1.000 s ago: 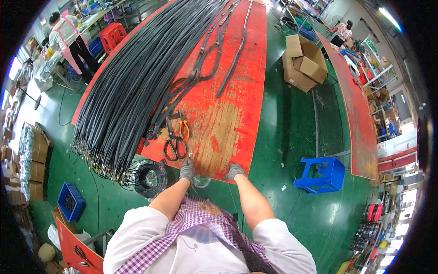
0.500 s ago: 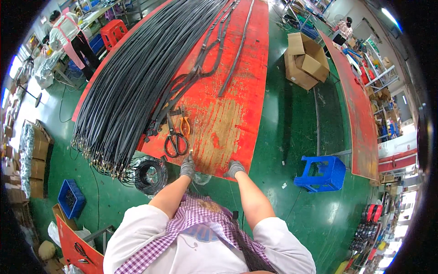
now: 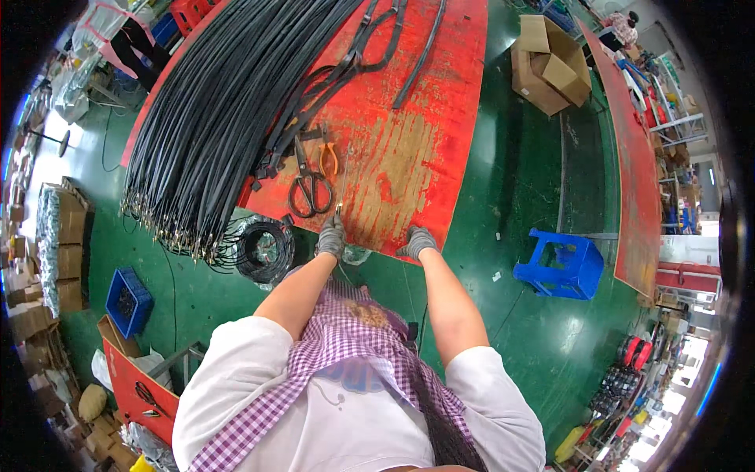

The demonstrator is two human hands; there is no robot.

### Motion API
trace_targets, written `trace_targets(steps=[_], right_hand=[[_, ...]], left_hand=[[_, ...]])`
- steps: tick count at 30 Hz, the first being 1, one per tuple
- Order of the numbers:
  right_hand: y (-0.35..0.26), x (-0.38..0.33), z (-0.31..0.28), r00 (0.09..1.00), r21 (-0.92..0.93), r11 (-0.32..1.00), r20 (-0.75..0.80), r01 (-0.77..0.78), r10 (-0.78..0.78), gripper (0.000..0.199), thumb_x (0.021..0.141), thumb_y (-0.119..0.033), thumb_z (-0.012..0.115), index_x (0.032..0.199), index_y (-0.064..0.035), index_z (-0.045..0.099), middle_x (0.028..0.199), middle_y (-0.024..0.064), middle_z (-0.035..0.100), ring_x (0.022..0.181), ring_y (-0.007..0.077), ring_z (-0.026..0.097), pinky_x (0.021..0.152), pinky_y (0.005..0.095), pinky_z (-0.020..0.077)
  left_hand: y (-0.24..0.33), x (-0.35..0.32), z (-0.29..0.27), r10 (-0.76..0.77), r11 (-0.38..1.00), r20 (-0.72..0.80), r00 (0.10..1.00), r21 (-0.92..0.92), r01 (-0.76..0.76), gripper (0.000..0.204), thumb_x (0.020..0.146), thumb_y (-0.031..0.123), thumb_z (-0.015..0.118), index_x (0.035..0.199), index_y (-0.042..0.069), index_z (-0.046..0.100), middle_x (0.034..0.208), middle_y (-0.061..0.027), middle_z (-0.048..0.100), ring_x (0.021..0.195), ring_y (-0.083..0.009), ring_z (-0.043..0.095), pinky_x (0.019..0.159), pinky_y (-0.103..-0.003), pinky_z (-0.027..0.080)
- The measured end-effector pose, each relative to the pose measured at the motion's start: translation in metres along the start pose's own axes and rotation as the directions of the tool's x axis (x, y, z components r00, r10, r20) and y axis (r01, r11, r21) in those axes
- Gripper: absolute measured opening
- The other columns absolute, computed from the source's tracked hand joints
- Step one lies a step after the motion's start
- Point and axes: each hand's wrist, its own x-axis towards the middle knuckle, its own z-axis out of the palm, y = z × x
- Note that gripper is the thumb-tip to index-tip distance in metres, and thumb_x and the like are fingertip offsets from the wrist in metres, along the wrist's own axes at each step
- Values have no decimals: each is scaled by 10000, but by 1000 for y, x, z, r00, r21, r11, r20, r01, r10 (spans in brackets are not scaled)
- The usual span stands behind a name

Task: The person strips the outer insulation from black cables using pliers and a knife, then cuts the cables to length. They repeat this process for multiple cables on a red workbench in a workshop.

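Observation:
At the near edge of the red worktable (image 3: 385, 240), my left hand (image 3: 332, 238) wears a grey glove. Its fingers are closed round a thin cable with a small, shiny tip sticking up. My right hand (image 3: 419, 242), gloved too, is at the same edge near the corner, fingers curled; what they hold, if anything, is hidden. Black-handled scissors (image 3: 310, 193) lie just beyond my left hand, beside orange-handled pliers (image 3: 328, 160). A thick bundle of long black cables (image 3: 228, 102) with brass-coloured ends covers the table's left side, the ends hanging over the edge.
Black straps (image 3: 354, 67) and a single black strip (image 3: 421, 59) lie farther up the table. A coil of black cable (image 3: 265, 250) is below the edge. Blue stool (image 3: 560, 265) and cardboard box (image 3: 549, 67) stand right; a blue crate (image 3: 128, 302) sits left. A co-worker stands far left.
The view has tipped down, so the table and my hands appear higher in the picture. Both hands stay at the table's near edge; the tools and cables keep their places.

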Motion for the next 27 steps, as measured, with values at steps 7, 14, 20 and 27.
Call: trace_targets(steps=[7,14,20,27], right_hand=[[5,10,6,1000,5,1000,16,1,-1,722,453,-392,754,1021,-41,480,1062,166,471,985,296,462,824,363,395],[1,2,2,1000,19,1000,-22,-15,15,686,462,-381,751,995,-29,503,1029,173,490,965,301,473,811,358,398],[6,7,7,999,25,1000,37,-11,10,749,469,-360,749,1074,-46,439,1127,178,424,1036,309,424,860,369,374],[3,2,3,999,27,999,37,-22,21,740,468,-354,751,1070,-55,443,1132,174,422,1029,304,432,851,369,380]], left_hand=[[-2,4,1,-2,1000,21,1000,25,2,409,829,356,308,990,34,501,921,-216,526,873,-354,492,739,-378,384],[2,2,-2,-7,1000,37,999,1,7,422,820,371,327,1013,32,488,943,-211,522,878,-355,489,735,-373,388],[6,-2,-4,3,999,23,1000,40,-4,407,821,363,332,1005,37,491,935,-205,526,864,-352,496,723,-380,393],[-5,5,1,30,999,31,999,32,-31,384,825,340,338,997,35,496,925,-199,530,850,-348,498,716,-374,393]])
